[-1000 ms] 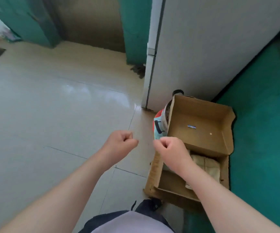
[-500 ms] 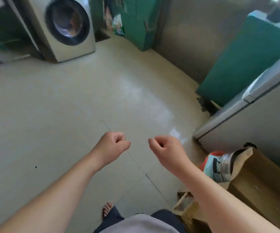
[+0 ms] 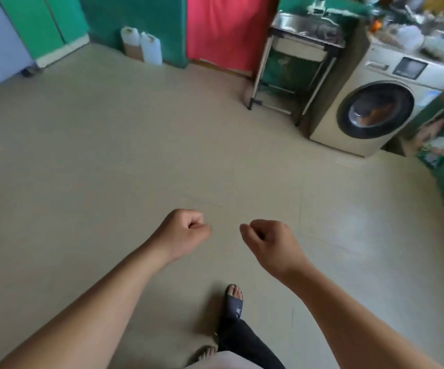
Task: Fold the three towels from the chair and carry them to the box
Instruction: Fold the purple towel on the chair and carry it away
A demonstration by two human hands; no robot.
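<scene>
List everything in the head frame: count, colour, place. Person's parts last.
washing machine: 1, beige with dark round door, right, far side of floor
metal sink stand: 1, steel top, pale frame, left of the washing machine
jugs: 2, white translucent, on floor against green wall
red curtain: 1, top centre
floor: beige tiles
countertop clutter: blurred, top right, count unclear
slipper: 1 clearly seen, dark, on forward foot, bottom centre
left hand: fingers curled, holds nothing
right hand: fingers curled, holds nothing
No towel, chair or box in view.
</scene>
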